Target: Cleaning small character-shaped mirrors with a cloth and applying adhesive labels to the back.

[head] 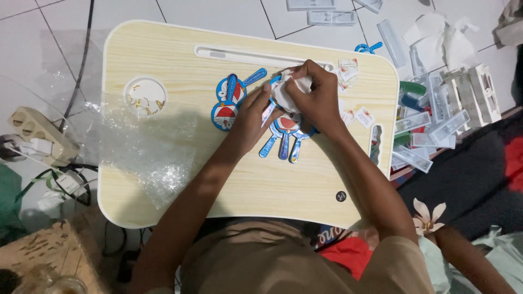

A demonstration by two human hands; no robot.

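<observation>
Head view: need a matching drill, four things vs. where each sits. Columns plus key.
Things:
1. clear plastic wrap
2. power strip
3. white cloth
4. clear plastic cases

Places:
A. floor, beyond the lap desk's right-hand edge in the picture
B. bunched between the left hand and right hand
C. on the desk's left-hand part in the picture
D. floor, off the desk's left-hand edge in the picture

Pairs: 1-C, 2-D, 3-B, 4-A

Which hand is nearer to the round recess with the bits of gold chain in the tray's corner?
Left. The left hand lies to the right of the round recess, past the blue cartoon tags. The right hand is farther right, gripping a white cloth.
</observation>
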